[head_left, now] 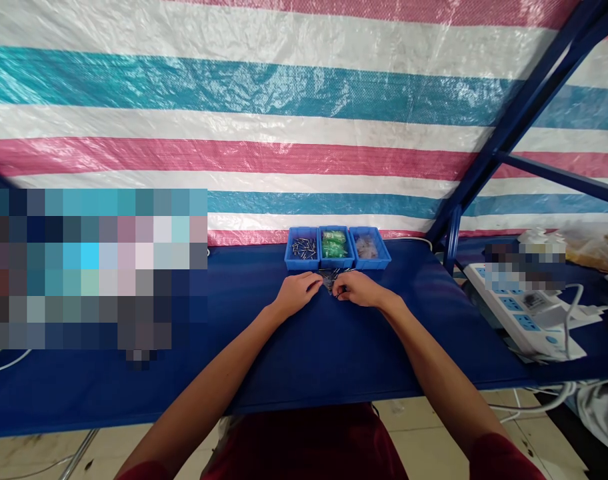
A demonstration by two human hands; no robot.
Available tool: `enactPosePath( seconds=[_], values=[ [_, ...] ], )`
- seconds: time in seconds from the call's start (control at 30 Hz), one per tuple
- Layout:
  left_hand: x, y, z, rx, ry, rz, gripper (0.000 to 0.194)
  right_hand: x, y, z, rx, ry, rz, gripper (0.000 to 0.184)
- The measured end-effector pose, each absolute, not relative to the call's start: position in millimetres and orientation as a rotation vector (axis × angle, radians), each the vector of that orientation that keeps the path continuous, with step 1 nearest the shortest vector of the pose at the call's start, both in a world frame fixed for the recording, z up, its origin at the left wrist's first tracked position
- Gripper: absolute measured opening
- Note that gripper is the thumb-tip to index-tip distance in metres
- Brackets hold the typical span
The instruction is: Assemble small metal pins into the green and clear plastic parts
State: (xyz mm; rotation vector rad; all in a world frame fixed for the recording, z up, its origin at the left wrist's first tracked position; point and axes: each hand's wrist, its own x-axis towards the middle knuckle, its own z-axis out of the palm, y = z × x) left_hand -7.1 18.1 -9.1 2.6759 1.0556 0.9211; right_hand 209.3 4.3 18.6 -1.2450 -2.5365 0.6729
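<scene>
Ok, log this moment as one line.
left hand: at small metal pieces | right hand: at same pieces | grips: unclear | three blue bins: just beyond

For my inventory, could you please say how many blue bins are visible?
3, side by side on the table: left bin, middle bin, right bin; blurred areas may hide more.

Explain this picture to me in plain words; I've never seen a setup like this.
There is no machine here: a person works with bare hands, seen from a camera worn on the head, looking forward and down. On the blue surface stand three in a row: the left bin with thin metal pieces, the middle bin with green items, the right bin with pale pieces. The left hand and right hand are at a small pile before them; what each holds is too small to tell.
</scene>
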Motion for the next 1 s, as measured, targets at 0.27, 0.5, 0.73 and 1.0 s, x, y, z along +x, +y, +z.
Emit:
enactPosePath(
  seconds=[0.27, 0.5, 0.73, 1.0],
  values=[
    [-8, 18, -8, 2.659, 1.057, 0.918, 0.022, 209, 3, 21, -1.295, -2.546, 0.581, 0.020],
    [-7, 17, -7, 2.648, 1.049, 0.926, 0.021, 203, -1, 19, -1.310, -2.576, 0.574, 0.014],
    [-7, 17, -8, 2.636, 1.057, 0.933, 0.020, 200, -5, 20, -1.317, -2.590, 0.529, 0.012],
    [-5, 14, -4, 2.537, 1.087, 0.949, 0.020, 199, -6, 22, -1.256, -2.482, 0.426, 0.009]
  ],
)
